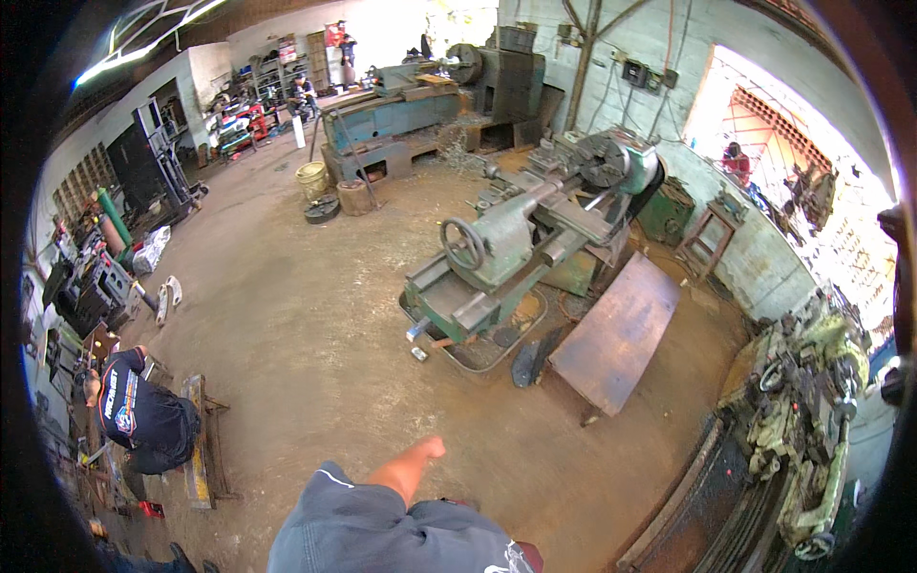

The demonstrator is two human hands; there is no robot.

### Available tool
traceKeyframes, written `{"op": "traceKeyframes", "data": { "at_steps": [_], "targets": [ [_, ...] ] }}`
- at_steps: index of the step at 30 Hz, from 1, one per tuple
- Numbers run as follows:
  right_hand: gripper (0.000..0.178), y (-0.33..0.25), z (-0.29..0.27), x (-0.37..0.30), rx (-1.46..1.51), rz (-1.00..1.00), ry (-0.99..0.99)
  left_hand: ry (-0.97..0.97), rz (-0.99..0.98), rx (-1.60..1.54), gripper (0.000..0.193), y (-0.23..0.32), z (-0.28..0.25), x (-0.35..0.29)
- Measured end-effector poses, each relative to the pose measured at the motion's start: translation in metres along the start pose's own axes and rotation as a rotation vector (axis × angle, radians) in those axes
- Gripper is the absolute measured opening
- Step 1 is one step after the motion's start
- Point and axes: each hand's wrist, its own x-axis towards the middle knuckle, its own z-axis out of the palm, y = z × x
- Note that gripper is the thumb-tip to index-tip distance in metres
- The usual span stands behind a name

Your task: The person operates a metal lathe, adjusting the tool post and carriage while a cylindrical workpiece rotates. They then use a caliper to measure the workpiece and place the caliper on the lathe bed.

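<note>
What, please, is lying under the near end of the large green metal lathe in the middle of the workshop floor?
Beneath the green metal lathe lies a shallow rusty metal tray, with small scraps and a dark curved piece beside it. The lathe bed covers the tray's middle, so that part cannot be seen.

My grey-blue sleeve (pixel 382 525) hangs over a dusty brown floor (pixel 306 334); the lathe (pixel 516 248) is faded green, a rust-brown steel plate (pixel 616 334) beside it, a bucket (pixel 311 179) perhaps pale yellow.

My left hand (pixel 427 448) hangs empty over dirt floor (pixel 306 325); green lathe (pixel 516 248) ahead, rusty plate (pixel 616 334) beside it.
</note>
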Motion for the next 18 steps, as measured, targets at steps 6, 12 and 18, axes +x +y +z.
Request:
{"op": "traceKeyframes", "data": {
  "at_steps": [6, 12, 18],
  "targets": [
    [0.021, -0.039, 0.028, 0.023, -0.055, 0.0, -0.033, 0.066, -0.258, -0.168, 0.036, -0.094, -0.005, -0.03],
    [0.022, -0.06, 0.031, 0.061, -0.112, 0.04, -0.046, 0.421, -0.582, -0.37, 0.029, -0.129, -0.097, -0.059],
    [0.024, -0.081, 0.005, 0.125, -0.131, 0.046, -0.059, 1.481, -0.592, -0.625, 0.028, -0.135, -0.325, -0.071]
  ]
}}
